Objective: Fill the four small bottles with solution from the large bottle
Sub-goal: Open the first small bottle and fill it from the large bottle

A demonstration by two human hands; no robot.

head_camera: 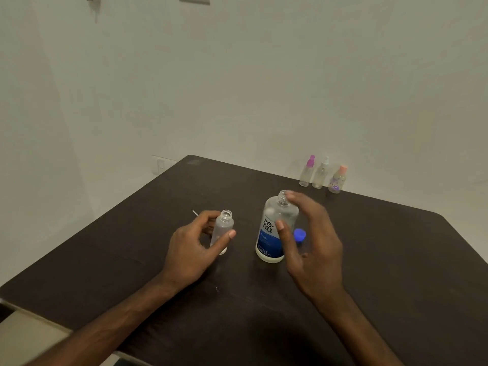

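Observation:
A small clear bottle (223, 228) stands uncapped and upright on the dark table (383, 260); my left hand (194, 249) holds it, thumb in front and fingers behind. The large solution bottle (272, 231), white with a blue label, stands uncapped to the right. My right hand (310, 241) hovers beside it with spread, slightly blurred fingers, thumb near the label; I cannot tell if it touches. A blue cap (299, 235) lies behind that hand. Three capped small bottles stand at the far edge: purple-topped (306, 171), white-topped (320, 174), pink-topped (338, 180).
A thin white stick-like piece (195, 213) lies on the table just left of my left hand. The table's left edge runs diagonally toward a pale wall. A wall socket (160, 165) sits beyond the far left corner.

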